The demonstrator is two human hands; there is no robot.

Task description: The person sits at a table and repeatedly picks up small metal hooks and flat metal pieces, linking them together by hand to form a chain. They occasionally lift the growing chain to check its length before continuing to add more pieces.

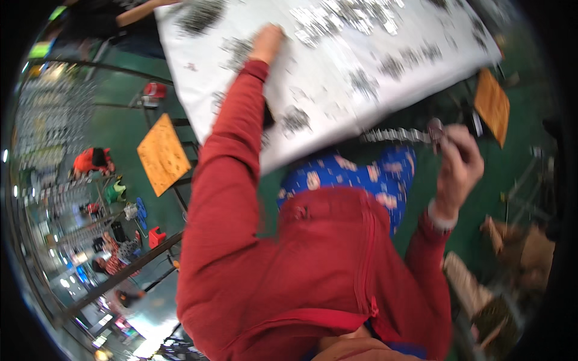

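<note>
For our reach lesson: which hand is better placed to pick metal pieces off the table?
Likely the left hand, beside metal pieces on the table; the right hand holds a silvery linked strip.

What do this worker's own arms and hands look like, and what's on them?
Both arms wear long, plain red sleeves, creased along the left arm. The left hand and right hand wear no gloves. A pale band circles the right wrist; its kind is unclear.

Silvery chain in right hand
</note>
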